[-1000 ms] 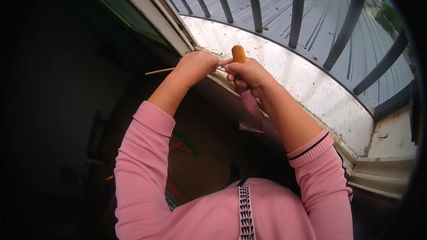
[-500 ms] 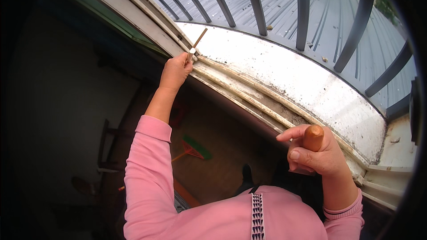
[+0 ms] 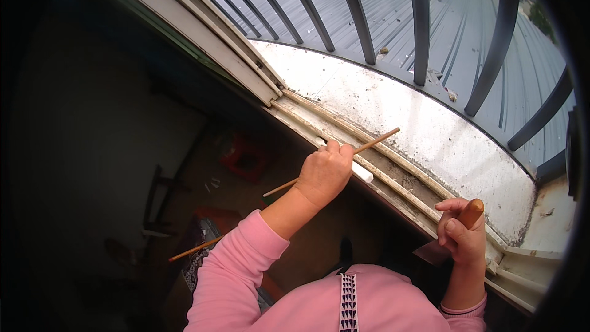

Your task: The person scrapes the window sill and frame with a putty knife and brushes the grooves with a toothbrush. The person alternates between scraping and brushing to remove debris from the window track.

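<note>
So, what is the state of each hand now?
Left hand: closed, holding thin brown wooden stick and white bar.
Right hand: closed on brown wooden-handled flat scraper.

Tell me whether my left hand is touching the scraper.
Apart. The head view plainly shows a stretch of window track between your left hand and the scraper, which is gripped in your right hand.

Left hand [image 3: 326, 174], near centre, covers middle of thin stick [image 3: 378, 140], part of white bar [image 3: 363, 173]. Right hand [image 3: 461, 237], 4 o'clock, hides lower end of wooden handle [image 3: 472, 212], top of blade [image 3: 432, 252]. Left sleeve [image 3: 236, 276] cut off, 7 o'clock. Red object [image 3: 239, 146], 9 o'clock, too dark to identify.
</note>
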Demonstrator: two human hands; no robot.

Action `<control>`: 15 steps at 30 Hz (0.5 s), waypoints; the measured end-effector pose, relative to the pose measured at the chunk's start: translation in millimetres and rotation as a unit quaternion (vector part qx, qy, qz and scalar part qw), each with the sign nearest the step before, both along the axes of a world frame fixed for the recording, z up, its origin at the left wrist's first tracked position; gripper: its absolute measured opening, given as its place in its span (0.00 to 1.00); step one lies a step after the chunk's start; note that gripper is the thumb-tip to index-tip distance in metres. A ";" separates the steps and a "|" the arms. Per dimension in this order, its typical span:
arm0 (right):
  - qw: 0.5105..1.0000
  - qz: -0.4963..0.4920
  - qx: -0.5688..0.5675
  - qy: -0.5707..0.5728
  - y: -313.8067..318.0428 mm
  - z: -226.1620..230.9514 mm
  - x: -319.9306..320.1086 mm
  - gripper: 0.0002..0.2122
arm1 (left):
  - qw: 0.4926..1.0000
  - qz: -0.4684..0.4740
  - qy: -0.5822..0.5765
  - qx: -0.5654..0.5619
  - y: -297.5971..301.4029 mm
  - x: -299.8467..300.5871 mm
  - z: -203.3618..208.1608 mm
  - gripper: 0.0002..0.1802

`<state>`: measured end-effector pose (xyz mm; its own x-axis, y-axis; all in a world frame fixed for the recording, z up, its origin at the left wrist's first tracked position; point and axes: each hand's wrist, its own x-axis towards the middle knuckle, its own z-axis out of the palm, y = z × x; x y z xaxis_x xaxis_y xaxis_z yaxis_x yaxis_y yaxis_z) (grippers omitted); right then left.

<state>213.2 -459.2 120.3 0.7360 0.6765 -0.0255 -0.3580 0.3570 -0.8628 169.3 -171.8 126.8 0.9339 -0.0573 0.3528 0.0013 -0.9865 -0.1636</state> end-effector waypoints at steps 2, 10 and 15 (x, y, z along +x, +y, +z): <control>1.000 0.001 -0.007 0.024 1.0 -2.1 1.5 0.14 | 0.999 -0.015 0.015 -0.046 -27.4 -8.8 7.8 0.06; 0.999 0.011 -0.047 0.018 -6.2 4.7 0.9 0.12 | 0.971 -0.085 -0.051 -0.216 -34.6 -25.5 23.0 0.05; 0.998 0.017 -0.047 0.041 -15.7 4.4 0.2 0.12 | 0.990 -0.009 0.007 -0.139 -21.0 -4.0 28.4 0.05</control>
<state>213.3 -474.9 124.7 0.7054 0.6930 -0.1488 -0.4389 0.2621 -0.8595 165.3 -192.9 155.2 0.9386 0.0232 0.3442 -0.0177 -0.9932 0.1152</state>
